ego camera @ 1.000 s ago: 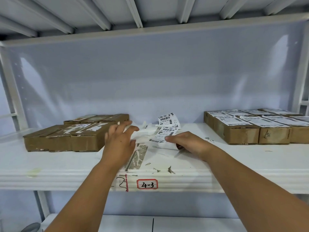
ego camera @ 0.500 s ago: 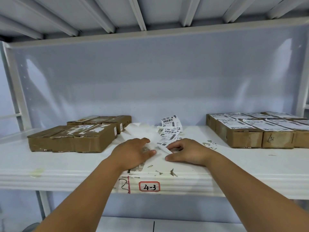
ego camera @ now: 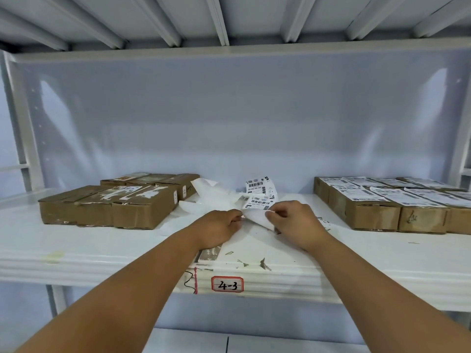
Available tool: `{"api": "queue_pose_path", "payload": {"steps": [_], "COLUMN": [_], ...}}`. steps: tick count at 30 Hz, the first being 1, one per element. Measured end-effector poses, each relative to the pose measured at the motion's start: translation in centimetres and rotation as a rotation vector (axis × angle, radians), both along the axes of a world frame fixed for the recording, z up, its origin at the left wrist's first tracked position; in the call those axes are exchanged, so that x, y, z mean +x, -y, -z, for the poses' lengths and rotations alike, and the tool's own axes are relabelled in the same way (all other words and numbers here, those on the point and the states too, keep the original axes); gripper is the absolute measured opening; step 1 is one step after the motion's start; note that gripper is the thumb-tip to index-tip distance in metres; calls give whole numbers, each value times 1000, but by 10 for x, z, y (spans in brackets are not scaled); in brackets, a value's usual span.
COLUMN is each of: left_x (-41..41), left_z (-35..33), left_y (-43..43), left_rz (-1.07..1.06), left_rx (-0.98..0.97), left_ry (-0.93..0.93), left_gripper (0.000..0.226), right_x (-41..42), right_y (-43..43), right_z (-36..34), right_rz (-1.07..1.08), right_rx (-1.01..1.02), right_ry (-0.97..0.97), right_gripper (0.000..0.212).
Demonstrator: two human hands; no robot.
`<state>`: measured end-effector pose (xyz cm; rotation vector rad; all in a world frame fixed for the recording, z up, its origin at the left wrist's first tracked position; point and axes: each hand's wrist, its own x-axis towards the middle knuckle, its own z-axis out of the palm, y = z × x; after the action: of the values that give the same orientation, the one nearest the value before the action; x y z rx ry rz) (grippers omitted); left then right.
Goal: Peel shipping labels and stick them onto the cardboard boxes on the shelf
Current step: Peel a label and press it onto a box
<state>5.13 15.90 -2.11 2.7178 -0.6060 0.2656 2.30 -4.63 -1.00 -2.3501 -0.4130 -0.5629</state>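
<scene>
Shipping label pinched between left grip, right grip.

Brown cardboard boxes, a white shelf, white labels with black barcode stripes, and a white tag edged red, handwritten in black.

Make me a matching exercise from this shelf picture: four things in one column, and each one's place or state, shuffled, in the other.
1 left boxes
2 right boxes
3 label strip
4 4-3 tag

A front edge of the shelf
B whole labels on top
C torn scraps on top
D curling up mid-shelf

Pairs: 1-C, 2-B, 3-D, 4-A
</scene>
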Motion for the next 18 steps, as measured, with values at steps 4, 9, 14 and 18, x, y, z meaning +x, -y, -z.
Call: {"api": "queue_pose_path", "payload": {"steps": [4, 9, 14, 18], "left_x": [-4, -4, -5, -11], "left_z": [-2, -2, -1, -2], "left_y": [3, 4, 4, 8], "left_rz": [-7, -10, -27, -65], "left_rx": [-5, 17, 39, 168], "left_ry": [-30, 1, 70, 354], "left_gripper": [43, 46, 40, 42], "right_x": [4, 4, 5, 12], "right_y": [3, 8, 10, 11], "right_z": [-4, -10, -10, -5], "right_rz": [81, 226, 290, 297], "right_rx": [172, 343, 406, 214], "right_ry": [39, 125, 261, 419], "right_gripper": [19, 18, 19, 14]}}
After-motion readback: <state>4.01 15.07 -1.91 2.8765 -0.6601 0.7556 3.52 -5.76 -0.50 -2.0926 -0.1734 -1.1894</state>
